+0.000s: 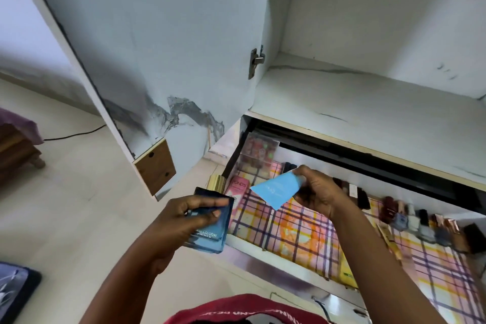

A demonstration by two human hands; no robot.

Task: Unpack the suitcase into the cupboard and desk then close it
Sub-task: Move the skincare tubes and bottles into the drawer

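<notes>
Blue glass fills the left hand [184, 221]: a square cologne bottle [210, 229] with a gold cap [217, 183], held just outside the left front corner of an open drawer [263, 252]. The fingers are curled across the bottle's face and the thumb lies over its upper part, so the grip is firm. Part of the word "cologne" shows on the label below the fingers.

The right hand [322, 193] is over the left half of the drawer, pinching a light blue sachet [276, 189] between thumb and fingertips at its upper right corner. The sachet hangs tilted, its lower corner pointing down toward the drawer's lining.

A checked cloth [297, 231] in pink, orange and purple lines the drawer. A pink tube [238, 187] lies along the left edge, and a clear box of small coloured items [259, 151] sits in the back left corner. Along the back edge toward the right stands a row of small bottles [418, 221], close together; their labels are too blurred to read.

Above the drawer is a white cupboard shelf [368, 102], and the cupboard door [157, 60] stands swung open to the left, its lower part scuffed grey. A dark case [15, 289] shows at the bottom left corner of the floor [65, 218]; I cannot tell whether it is the suitcase.
</notes>
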